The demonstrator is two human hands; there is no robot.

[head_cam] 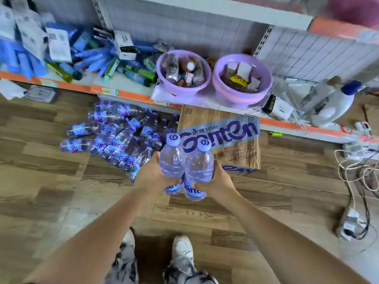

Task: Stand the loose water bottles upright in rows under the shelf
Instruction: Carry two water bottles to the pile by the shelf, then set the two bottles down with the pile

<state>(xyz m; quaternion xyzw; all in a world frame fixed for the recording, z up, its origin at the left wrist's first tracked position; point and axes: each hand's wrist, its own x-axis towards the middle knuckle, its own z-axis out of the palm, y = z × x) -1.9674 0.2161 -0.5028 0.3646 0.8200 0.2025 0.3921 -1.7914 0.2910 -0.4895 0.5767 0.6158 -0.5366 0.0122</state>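
Observation:
I hold two clear water bottles with purple caps side by side above the wooden floor. My left hand (151, 175) grips the left bottle (171, 158). My right hand (217, 181) grips the right bottle (200, 167). Both point caps-up toward the shelf. A heap of several loose bottles (114, 136) with purple labels lies on its side on the floor, to the left, partly under the lowest shelf (131, 95). None of the heap's bottles that I can make out stand upright.
A cardboard water case (223, 136) in printed wrap sits on the floor right of the heap. Two purple basins (182, 87) (242, 95), boxes and a white jug (336, 103) crowd the shelf. Cables and a power strip (354, 220) lie at right. My shoes (182, 249) are below.

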